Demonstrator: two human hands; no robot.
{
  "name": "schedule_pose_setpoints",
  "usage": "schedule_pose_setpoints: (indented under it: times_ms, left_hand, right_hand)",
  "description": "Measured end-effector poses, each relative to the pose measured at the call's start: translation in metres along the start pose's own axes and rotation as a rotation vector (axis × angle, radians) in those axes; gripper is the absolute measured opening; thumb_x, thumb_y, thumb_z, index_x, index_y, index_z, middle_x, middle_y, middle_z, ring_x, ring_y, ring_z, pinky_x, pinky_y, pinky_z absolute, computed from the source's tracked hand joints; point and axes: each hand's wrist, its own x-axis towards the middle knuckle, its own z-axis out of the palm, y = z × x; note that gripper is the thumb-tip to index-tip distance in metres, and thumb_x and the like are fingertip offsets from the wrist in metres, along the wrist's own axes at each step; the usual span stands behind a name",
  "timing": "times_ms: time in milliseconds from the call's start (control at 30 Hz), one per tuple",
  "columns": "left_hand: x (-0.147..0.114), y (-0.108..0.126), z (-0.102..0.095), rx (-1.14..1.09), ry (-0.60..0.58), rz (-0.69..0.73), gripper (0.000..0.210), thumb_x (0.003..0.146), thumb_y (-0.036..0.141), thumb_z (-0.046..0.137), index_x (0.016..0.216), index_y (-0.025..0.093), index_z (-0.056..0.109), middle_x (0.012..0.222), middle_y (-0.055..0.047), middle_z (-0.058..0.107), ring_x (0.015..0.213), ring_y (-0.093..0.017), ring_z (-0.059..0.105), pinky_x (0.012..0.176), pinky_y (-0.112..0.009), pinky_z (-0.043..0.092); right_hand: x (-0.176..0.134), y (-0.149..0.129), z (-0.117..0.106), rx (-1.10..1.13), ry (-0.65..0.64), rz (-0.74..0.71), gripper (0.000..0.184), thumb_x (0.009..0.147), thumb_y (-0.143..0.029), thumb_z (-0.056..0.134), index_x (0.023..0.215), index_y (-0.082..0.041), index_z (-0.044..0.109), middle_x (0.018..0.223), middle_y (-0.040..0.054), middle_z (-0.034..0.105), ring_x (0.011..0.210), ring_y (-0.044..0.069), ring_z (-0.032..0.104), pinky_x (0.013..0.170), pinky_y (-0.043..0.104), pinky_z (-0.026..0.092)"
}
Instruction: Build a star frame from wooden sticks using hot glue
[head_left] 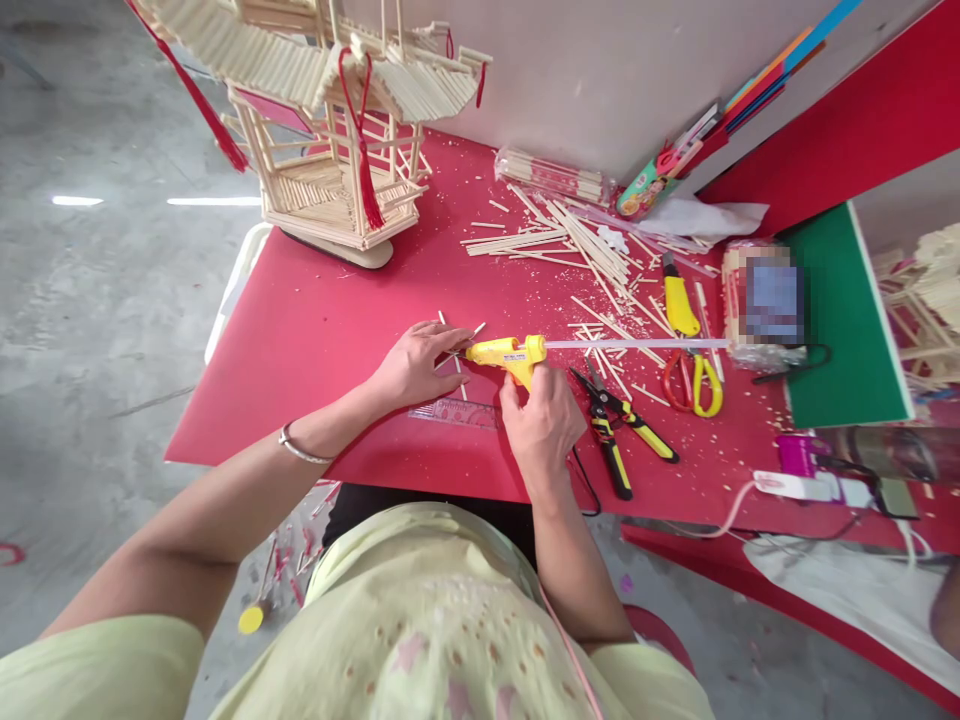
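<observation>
The right hand (pixel 546 420) is closed around the handle of a yellow glue gun (pixel 499 352), just in from the near edge of the table (pixel 315 350). Its nozzle points toward the left edge and ends among a few crossed sticks (pixel 458 368), seemingly so that glue can reach the place where they meet; whether any has come out is too small to tell. A long glue stick (pixel 637 344) juts from the back of the gun toward the table's right side.

The left hand (pixel 416 365) lies low with thumb and fingers spread around the crossing, fingertips on or right beside the sticks, probably to steady such thin pieces against the nozzle. Their exact contact is partly hidden.

A clear ruler (pixel 461 412) lies between the crossed sticks and the near edge, within easy reach for measuring. Right of the gun are cutters (pixel 615 405), scissors (pixel 697 380) and a knife (pixel 679 300), perhaps kept on that side for the right hand. Loose sticks (pixel 592 245) are heaped toward the far edge, and a stick-built pavilion (pixel 300 190) stands at the far left corner, out of the hands' way.
</observation>
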Motion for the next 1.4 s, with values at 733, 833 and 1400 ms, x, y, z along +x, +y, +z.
schedule_pose_setpoints:
  times_ms: [733,833,1400]
  left_hand:
    - [-0.0005,-0.0022,0.0012,0.001,0.034,0.049,0.055,0.086,0.042,0.075,0.135,0.017,0.070,0.126,-0.010,0.078,0.118,-0.029,0.071,0.114,-0.044,0.049]
    - [-0.0009,-0.0020,0.0005,-0.001,0.028,0.047,0.055,0.086,0.042,0.075,0.135,0.018,0.070,0.127,-0.010,0.078,0.119,-0.029,0.071,0.115,-0.044,0.048]
    - [-0.0001,-0.0006,0.0000,-0.034,0.009,0.036,0.055,0.086,0.040,0.074,0.137,0.020,0.068,0.125,-0.008,0.079,0.121,-0.029,0.070,0.117,-0.046,0.046]
  right_hand:
    - [-0.0026,0.0010,0.0039,0.012,0.006,-0.005,0.025,0.104,-0.034,0.055,0.117,-0.016,0.065,0.090,0.0068,0.067,0.081,0.021,0.062,0.064,0.032,0.036]
    - [-0.0031,0.0013,0.0036,0.021,-0.005,0.006,0.024,0.104,-0.034,0.054,0.116,-0.017,0.066,0.091,0.0073,0.067,0.082,0.021,0.062,0.063,0.032,0.036]
    - [-0.0058,0.0030,0.0036,0.020,-0.002,0.009,0.027,0.103,-0.034,0.053,0.120,-0.016,0.066,0.089,0.0075,0.066,0.081,0.022,0.063,0.064,0.031,0.038]
